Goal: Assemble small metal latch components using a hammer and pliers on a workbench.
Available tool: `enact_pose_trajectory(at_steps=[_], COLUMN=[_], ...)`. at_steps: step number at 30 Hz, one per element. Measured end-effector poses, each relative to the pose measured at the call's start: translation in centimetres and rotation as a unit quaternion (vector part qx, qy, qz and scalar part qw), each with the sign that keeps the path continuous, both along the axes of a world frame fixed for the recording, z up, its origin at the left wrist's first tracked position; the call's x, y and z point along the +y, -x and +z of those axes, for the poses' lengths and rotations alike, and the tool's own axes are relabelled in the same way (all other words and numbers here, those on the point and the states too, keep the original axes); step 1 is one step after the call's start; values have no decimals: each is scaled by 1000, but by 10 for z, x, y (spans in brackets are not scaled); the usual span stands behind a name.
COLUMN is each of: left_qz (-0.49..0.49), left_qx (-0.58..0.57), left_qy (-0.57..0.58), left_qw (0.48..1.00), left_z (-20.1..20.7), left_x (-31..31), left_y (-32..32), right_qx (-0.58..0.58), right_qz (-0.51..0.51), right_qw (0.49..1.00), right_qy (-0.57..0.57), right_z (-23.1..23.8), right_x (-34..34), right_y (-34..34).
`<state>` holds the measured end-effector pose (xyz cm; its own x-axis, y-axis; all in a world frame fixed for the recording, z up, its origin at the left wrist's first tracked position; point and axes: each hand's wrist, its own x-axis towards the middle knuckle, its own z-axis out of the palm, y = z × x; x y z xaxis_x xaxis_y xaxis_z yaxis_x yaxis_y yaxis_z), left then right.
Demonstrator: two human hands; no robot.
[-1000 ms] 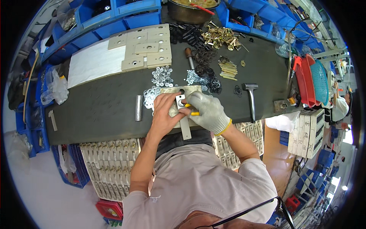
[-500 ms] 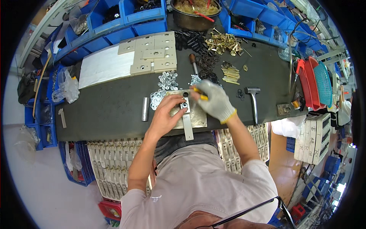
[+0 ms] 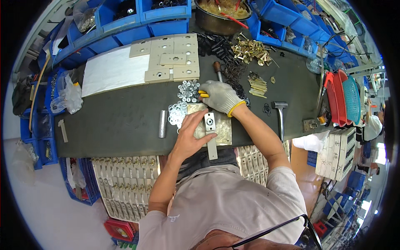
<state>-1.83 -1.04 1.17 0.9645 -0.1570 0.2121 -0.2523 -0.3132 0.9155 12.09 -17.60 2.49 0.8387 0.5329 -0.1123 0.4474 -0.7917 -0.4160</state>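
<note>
Dark bench (image 3: 121, 116) spans the frame beneath a row of blue bins (image 3: 127, 36) along the upper edge. Rectangular silver plate (image 3: 210, 127) with a central ring lies at the centre of the frame, a narrow metal strip (image 3: 212, 151) extending below it. Left hand (image 3: 188, 141), bare, grips the silver plate, its thumb across the lower end. Both rest over a square base plate (image 3: 225, 131). Right hand (image 3: 221, 98), gloved, reaches above, fingertips at a pile of small round silver parts (image 3: 187, 90); whether it grasps one cannot be determined. Flat washers (image 3: 176, 112) and a metal cylinder (image 3: 162, 124) lie left of centre; a hammer (image 3: 279, 105) lies right of centre.
</note>
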Motion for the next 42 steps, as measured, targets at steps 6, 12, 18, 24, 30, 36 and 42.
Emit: enact_pose_trajectory(at_steps=[6,12,18,24,30,36,42], left_qz=[-40,-8,-5,-4,-8,-10,1], left_qx=[-22,-31,-25,-28,-32,-41,-28], left_qy=[-60,-58,-57,-46,-47,-48,-55], left_qw=[997,998,998,999,998,998,998], left_z=[-4,-13,-17,-15,-13,-15,-18], left_x=[6,-3,-2,1,-1,-2,1], left_y=[-16,-16,-15,-12,-12,-14,-12], right_qx=[3,51,22,-6,-55,-56,-26], right_qz=[-51,-95,-127,-72,-14,-11,-26], right_qw=[999,994,989,988,987,980,972], right_qy=[-15,-32,-70,-135,-153,-191,-233], right_z=[41,21,16,27,28,23,33], right_x=[-44,-74,-72,-61,-43,-43,-39], right_y=[33,90,101,95,96,97,96])
